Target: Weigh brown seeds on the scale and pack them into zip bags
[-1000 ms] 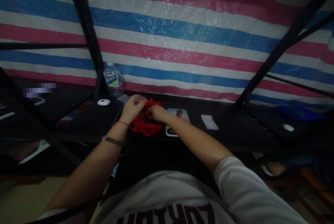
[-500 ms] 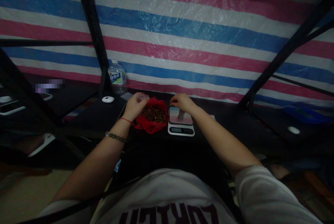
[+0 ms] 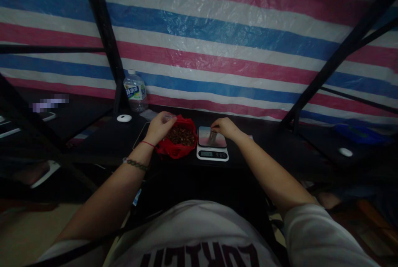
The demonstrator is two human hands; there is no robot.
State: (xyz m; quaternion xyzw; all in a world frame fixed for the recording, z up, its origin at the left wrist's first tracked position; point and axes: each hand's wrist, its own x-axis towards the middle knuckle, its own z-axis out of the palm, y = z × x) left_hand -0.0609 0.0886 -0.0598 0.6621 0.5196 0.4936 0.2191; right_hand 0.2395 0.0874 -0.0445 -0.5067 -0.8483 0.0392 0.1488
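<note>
A red plastic bag (image 3: 178,147) full of small brown pieces lies open on the dark table (image 3: 267,146). My left hand (image 3: 159,126) is closed at the bag's left rim, pinching something small and clear that I cannot make out. Right of the bag stands a small white kitchen scale (image 3: 212,153) with a small upright object (image 3: 213,136) on its platform. My right hand (image 3: 224,127) hovers over that platform with its fingers pinched together at the object.
A water bottle (image 3: 134,92) stands at the back left beside a black frame post (image 3: 102,39). A white round disc (image 3: 124,118) lies near it, another (image 3: 345,151) on the right. A striped tarpaulin (image 3: 217,39) closes off the back.
My right hand left the red bag and moved right to the scale's platform. My left hand stayed at the bag's rim.
</note>
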